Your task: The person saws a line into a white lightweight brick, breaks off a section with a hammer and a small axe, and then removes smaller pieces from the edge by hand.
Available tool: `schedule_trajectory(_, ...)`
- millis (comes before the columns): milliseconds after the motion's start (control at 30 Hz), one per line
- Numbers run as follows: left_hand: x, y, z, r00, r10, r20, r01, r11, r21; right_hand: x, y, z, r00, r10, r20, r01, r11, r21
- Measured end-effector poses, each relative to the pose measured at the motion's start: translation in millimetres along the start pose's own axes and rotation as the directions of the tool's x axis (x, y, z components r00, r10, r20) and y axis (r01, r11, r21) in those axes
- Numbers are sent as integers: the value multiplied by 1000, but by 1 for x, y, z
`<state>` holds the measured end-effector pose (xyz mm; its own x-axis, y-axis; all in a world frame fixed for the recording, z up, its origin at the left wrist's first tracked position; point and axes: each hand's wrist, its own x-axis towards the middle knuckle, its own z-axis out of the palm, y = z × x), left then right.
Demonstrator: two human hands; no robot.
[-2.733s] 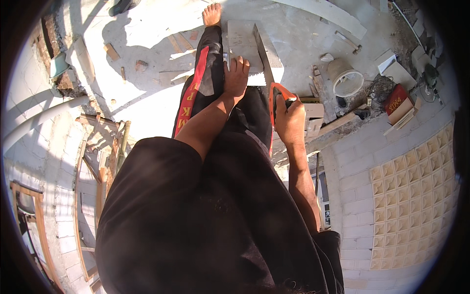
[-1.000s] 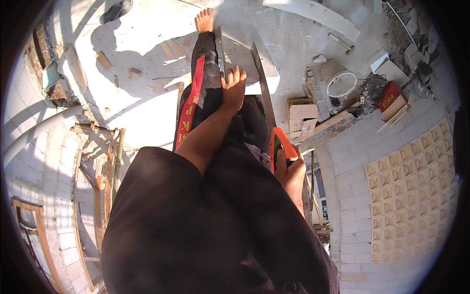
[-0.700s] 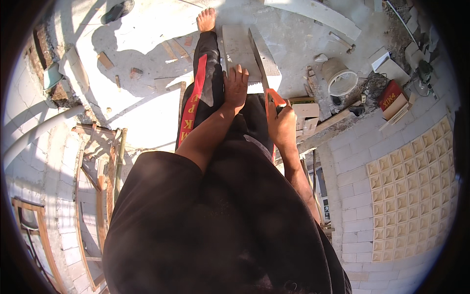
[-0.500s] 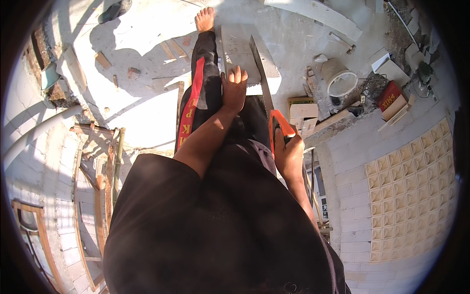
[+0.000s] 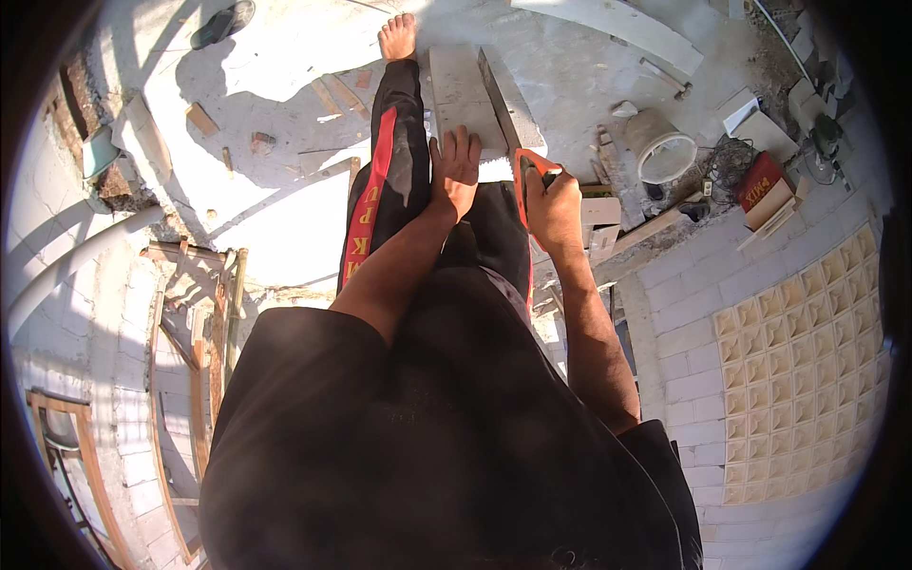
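A pale grey building block (image 5: 461,90) lies lengthwise in front of me, beside my outstretched leg. My right hand (image 5: 555,211) is wrapped round the orange handle of a hand saw (image 5: 499,104). Its long blade runs away from me along the block's top, and the block shows on both sides of it; how deep the blade sits is hard to tell. My left hand (image 5: 456,173) lies with fingers extended over the block's near end, left of the saw. Part of its palm is hidden.
Right of the block stand a whitish bucket (image 5: 665,157), a hammer (image 5: 665,78) and cardboard boxes (image 5: 600,223). A red box (image 5: 762,185) sits near tangled cable. Wood scraps (image 5: 201,120) and a dark shoe (image 5: 223,25) lie to the left. A patterned block panel (image 5: 803,370) is at the right.
My right hand has pushed the saw forward, away from me, and its handle is now close to the block's near end. My left hand has stayed almost in place.
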<state>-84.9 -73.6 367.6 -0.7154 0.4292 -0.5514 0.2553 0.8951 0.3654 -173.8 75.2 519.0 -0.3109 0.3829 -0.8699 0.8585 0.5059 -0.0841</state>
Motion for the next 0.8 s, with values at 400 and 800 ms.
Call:
schedule_trajectory(400,-1,1,1,997,-25,78,23,999,22,-21,-22,-10,997,63,51,-63,998,-11)
schedule_trajectory(800,-1,-1,2,994,-12,113,12,1000,-1,-17,-1,-2,999,32,20,-32,999,-11)
